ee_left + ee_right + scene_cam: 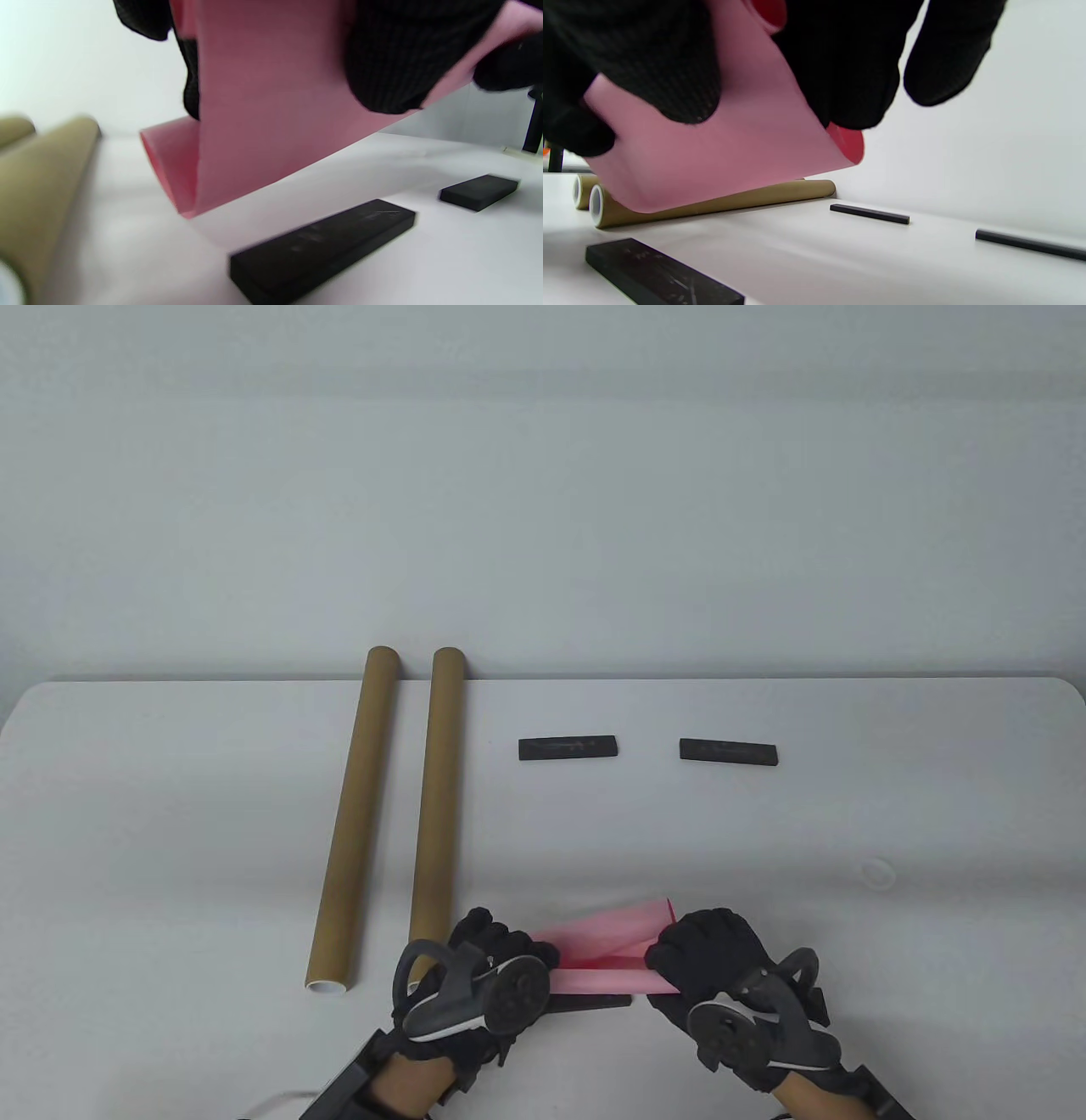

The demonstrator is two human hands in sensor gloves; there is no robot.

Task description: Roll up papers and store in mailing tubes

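A pink sheet of paper [607,950] is curled into a loose roll and held above the table near the front edge. My left hand [492,963] grips its left end and my right hand [708,954] grips its right end, fingers curled round the roll. In the left wrist view the pink paper [263,127] hangs curved below the gloved fingers [390,55]. The right wrist view shows the pink paper [721,156] pinched under dark fingers [670,63]. Two brown mailing tubes [356,814] [437,797] lie side by side at the left, running front to back.
Two black bar weights [568,747] [728,751] lie at mid table. A third black bar [590,1001] lies under the paper between my hands. A small clear ring [877,874] sits at the right. The table's far edge meets a grey wall.
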